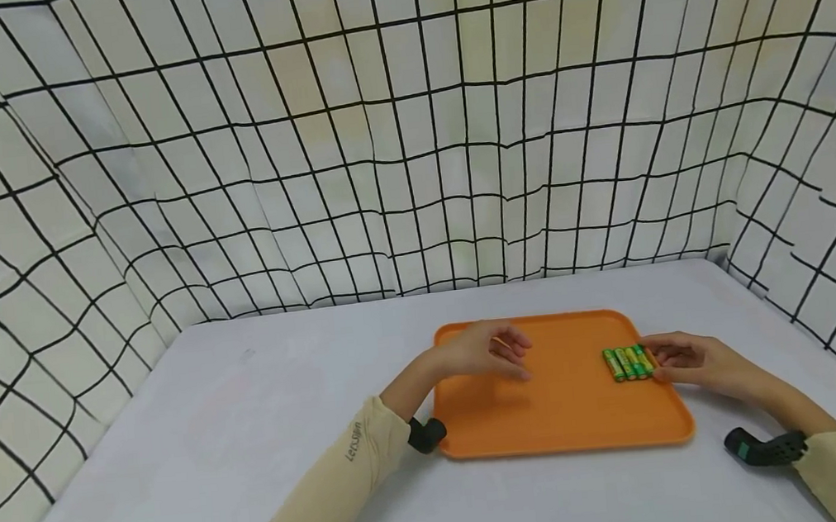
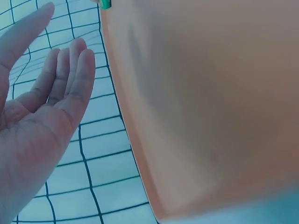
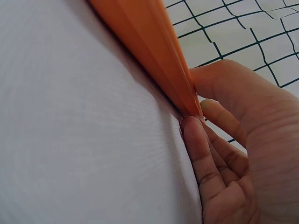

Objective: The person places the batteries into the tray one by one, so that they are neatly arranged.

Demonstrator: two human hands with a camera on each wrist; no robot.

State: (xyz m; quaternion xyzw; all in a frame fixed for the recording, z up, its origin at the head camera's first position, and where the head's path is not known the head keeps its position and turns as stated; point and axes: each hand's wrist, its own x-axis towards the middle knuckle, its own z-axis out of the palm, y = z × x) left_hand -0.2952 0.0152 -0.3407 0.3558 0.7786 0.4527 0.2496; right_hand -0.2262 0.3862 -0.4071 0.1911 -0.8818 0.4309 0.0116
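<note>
An orange tray (image 1: pixel 543 416) lies on the white table. Several green-and-yellow batteries (image 1: pixel 627 363) lie side by side at its right edge. At that edge my right hand (image 1: pixel 699 361) grips the tray's rim close beside the batteries. In the right wrist view the thumb (image 3: pixel 224 77) reaches over the orange rim, and a fingertip (image 3: pixel 191 126) lies low against its outer side. My left hand (image 1: pixel 478 351) hovers over the left part of the tray, fingers relaxed and holding nothing. The left wrist view shows the left palm (image 2: pixel 37 135) empty beside the tray.
A white table (image 1: pixel 240 442) extends around the tray. White walls with a black grid (image 1: pixel 409 154) stand behind and at both sides. Each wrist carries a black camera, the right one (image 1: pixel 766 448) just above the table.
</note>
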